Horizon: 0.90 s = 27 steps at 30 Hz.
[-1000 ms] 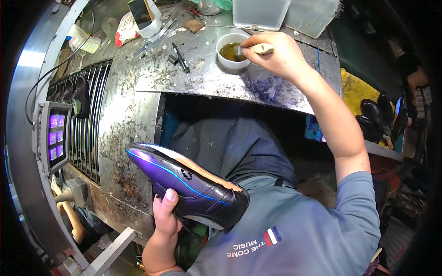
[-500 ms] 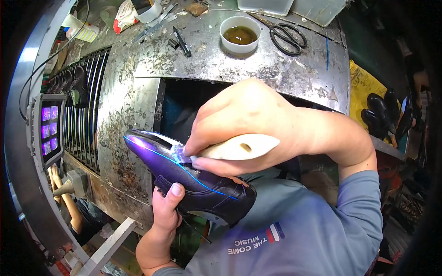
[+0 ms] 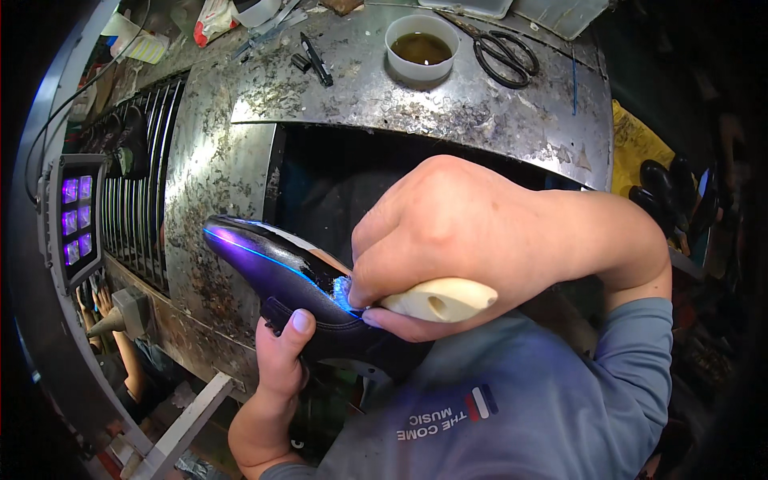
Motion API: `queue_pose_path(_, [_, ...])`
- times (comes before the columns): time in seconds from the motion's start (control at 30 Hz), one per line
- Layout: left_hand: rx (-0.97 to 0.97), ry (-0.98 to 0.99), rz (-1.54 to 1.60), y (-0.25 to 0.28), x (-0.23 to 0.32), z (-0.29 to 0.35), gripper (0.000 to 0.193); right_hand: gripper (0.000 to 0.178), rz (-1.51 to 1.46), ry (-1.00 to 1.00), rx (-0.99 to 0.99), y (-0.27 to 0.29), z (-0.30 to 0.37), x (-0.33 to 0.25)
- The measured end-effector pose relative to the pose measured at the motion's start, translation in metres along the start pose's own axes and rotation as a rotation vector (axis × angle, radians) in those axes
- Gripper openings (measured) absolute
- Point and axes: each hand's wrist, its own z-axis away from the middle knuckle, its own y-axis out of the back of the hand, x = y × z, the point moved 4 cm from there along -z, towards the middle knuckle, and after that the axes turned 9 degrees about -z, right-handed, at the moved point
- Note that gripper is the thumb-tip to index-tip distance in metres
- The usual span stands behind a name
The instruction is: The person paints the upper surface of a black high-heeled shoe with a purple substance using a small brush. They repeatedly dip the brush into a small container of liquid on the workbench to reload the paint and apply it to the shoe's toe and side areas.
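My left hand (image 3: 280, 352) grips a black shoe (image 3: 264, 264) from below left, its thumb pressed on the upper near the strap. The shoe is tilted with its underside turned up and its toe to the left. A thin line glows blue along its lower edge, and a purple shine lies on the toe. In my right hand (image 3: 448, 232) is a brush with a cream handle (image 3: 444, 301). The brush's bristles (image 3: 342, 293) touch the shoe's edge at about mid-length. My right hand hides the heel end of the underside.
A lamp with purple lights (image 3: 78, 220) stands at the left by a metal grille (image 3: 140, 216). On the worn metal bench (image 3: 352, 100) lie a bowl of brownish liquid (image 3: 422, 52), scissors (image 3: 504, 60) and a black marker (image 3: 316, 60). Black shoes (image 3: 664, 192) sit at the right.
My right hand has moved the brush right along the shoe's edge, from the forepart towards the heel. My left hand and the shoe have shifted slightly left.
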Motion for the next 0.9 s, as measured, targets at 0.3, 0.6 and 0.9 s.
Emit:
queue_pose_path(0.3, [0.004, 0.004, 0.004, 0.001, -0.003, -0.003, 0.057, 0.011, -0.047, -0.071, -0.129, 0.002, 0.003, -0.005])
queue_pose_path(0.6, [0.02, 0.015, 0.052, 0.01, -0.016, -0.006, 0.058, 0.013, -0.076, -0.125, -0.173, 0.008, 0.007, -0.01])
queue_pose_path(0.9, [-0.013, -0.001, 0.158, 0.016, -0.038, -0.007, 0.059, 0.017, -0.085, -0.137, -0.155, 0.018, 0.009, -0.018])
